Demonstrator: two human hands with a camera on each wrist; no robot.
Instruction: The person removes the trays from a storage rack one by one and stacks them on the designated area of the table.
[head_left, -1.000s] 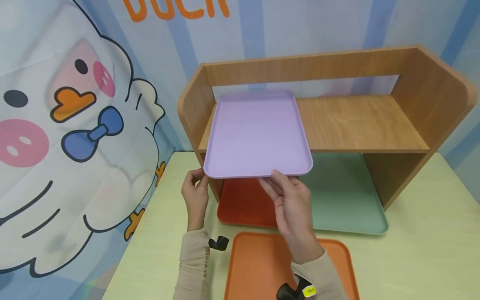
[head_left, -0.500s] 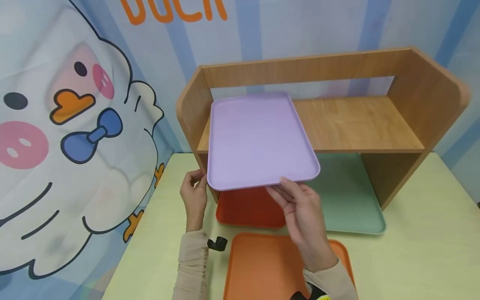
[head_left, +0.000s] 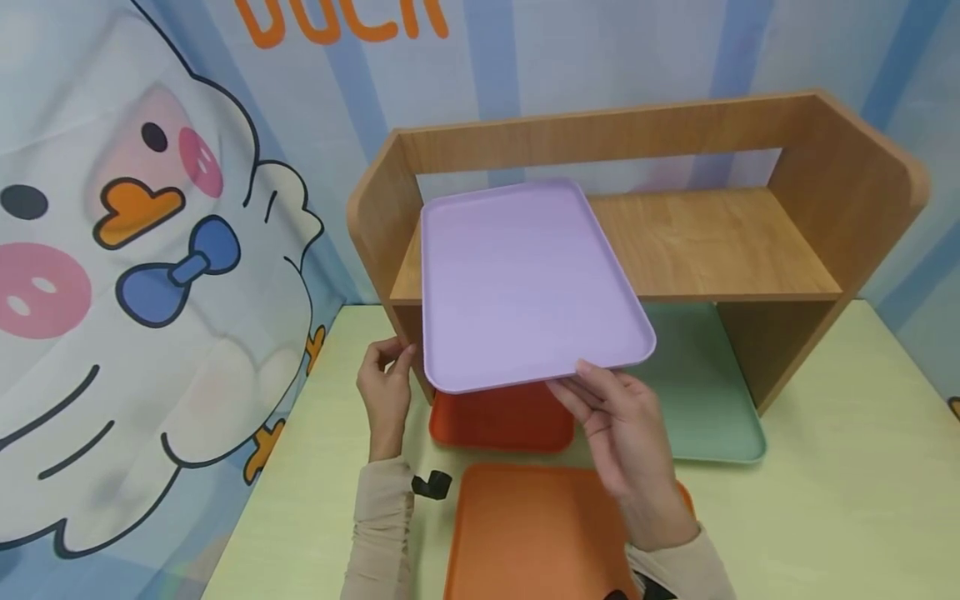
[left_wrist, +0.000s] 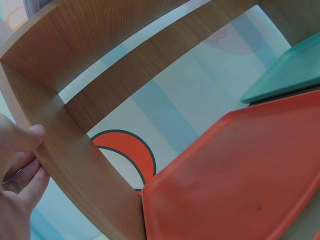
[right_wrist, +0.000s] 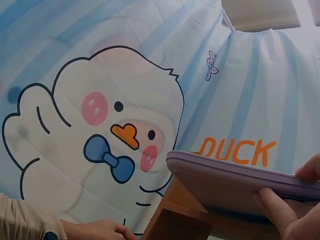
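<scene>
My right hand [head_left: 630, 433] pinches the front edge of a lilac tray [head_left: 525, 283], thumb at the rim and fingers beneath. The tray is turned slightly askew, its front jutting out past the upper board of a wooden desktop shelf [head_left: 712, 242]. In the right wrist view the underside of the lilac tray [right_wrist: 230, 187] shows, with fingers below it. My left hand [head_left: 386, 396] grips the front edge of the shelf's left side panel; in the left wrist view the thumb [left_wrist: 32, 137] lies along that panel [left_wrist: 75, 155].
Under the shelf lie a red tray [head_left: 502, 421] on the left and a green tray [head_left: 712, 400] on the right. An orange tray [head_left: 532, 533] rests on the pale table [head_left: 840, 483] in front. A duck-printed curtain [head_left: 225, 375] hangs at the left and back.
My right hand has drawn the lilac tray's front edge toward me and to the right, turning it askew. The left hand has stayed on the shelf's side panel.
</scene>
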